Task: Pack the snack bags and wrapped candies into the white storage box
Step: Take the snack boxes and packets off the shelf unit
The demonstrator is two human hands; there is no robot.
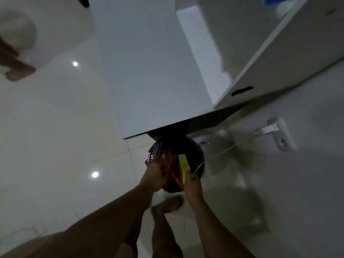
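Two hands are reaching down over one black round bin on the floor, just below the table edge. The left hand grip is holding one orange snack bag, fingers curled, with one pink packet showing beside it. The right hand grip is pinching one yellow packet upright. The white storage box is sitting well apart, by the table's right side.
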